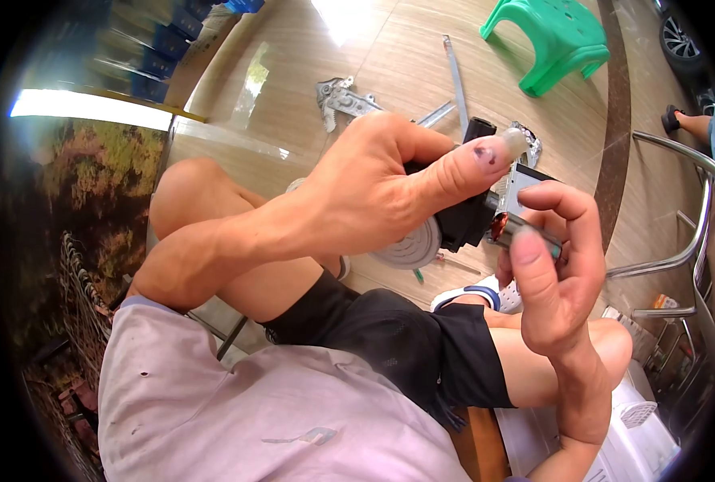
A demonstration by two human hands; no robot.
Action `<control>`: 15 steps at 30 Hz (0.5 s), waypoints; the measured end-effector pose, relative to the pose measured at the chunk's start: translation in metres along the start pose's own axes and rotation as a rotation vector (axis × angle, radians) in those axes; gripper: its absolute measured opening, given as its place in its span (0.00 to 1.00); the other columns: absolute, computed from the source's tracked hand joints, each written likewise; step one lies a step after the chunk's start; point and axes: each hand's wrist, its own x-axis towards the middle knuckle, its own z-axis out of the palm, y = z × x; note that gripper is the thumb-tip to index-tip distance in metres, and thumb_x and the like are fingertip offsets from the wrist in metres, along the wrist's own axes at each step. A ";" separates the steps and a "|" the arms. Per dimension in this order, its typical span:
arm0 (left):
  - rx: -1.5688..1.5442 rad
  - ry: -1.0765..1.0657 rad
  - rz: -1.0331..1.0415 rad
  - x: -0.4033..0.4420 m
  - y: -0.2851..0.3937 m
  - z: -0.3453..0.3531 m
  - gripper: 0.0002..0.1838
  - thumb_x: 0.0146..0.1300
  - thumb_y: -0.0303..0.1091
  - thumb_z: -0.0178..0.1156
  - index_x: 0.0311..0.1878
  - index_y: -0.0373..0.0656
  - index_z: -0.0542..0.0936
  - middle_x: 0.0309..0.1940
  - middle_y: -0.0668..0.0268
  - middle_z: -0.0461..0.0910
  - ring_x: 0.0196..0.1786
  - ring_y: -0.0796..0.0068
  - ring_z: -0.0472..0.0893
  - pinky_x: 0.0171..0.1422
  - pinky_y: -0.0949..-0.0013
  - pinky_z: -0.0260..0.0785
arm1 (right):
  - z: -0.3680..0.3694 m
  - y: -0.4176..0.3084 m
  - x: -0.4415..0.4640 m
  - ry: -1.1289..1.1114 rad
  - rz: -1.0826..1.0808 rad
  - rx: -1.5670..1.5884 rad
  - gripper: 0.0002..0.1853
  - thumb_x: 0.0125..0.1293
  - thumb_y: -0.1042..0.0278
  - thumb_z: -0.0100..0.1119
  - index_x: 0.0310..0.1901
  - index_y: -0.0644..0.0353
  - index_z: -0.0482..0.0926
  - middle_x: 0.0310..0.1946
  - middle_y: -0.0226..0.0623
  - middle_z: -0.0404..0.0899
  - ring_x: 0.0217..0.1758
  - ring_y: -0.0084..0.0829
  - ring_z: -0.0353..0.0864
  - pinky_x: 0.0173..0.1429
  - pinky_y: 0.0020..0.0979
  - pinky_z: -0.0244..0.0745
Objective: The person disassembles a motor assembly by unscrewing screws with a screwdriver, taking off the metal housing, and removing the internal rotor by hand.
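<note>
My left hand [373,181] is closed around the black plastic housing [462,221] of a small electric motor, with the thumb stretched along its top. A round grey gear case [412,245] shows below that hand. On the right, my right hand [562,273] grips a motor armature [544,239] between thumb and curled fingers. The armature's copper winding [499,226] faces the black housing, close beside it. Whether its end sits inside the housing, I cannot tell. Part of the motor is hidden behind my left fingers.
A metal window regulator [353,100] with long arms lies on the tiled floor ahead. Beyond it stands a green plastic stool [550,40]. To the right are a chrome chair frame [699,233], another person's leg [695,124] and a car wheel [680,36]. A white plastic item [627,438] is at lower right.
</note>
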 end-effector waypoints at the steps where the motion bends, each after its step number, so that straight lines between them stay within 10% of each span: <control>1: -0.002 0.004 0.004 -0.001 0.000 0.000 0.29 0.79 0.52 0.54 0.33 0.33 0.82 0.27 0.69 0.83 0.32 0.86 0.79 0.34 0.76 0.72 | -0.002 0.000 0.000 -0.011 -0.058 -0.058 0.19 0.71 0.65 0.64 0.56 0.67 0.72 0.35 0.35 0.82 0.33 0.17 0.76 0.38 0.20 0.70; 15: -0.080 0.042 0.128 -0.002 0.003 -0.005 0.29 0.77 0.55 0.56 0.36 0.33 0.84 0.26 0.73 0.81 0.32 0.88 0.75 0.33 0.77 0.68 | -0.021 0.000 0.006 -0.040 -0.281 -0.312 0.21 0.61 0.72 0.74 0.53 0.69 0.79 0.34 0.39 0.87 0.31 0.21 0.84 0.37 0.23 0.79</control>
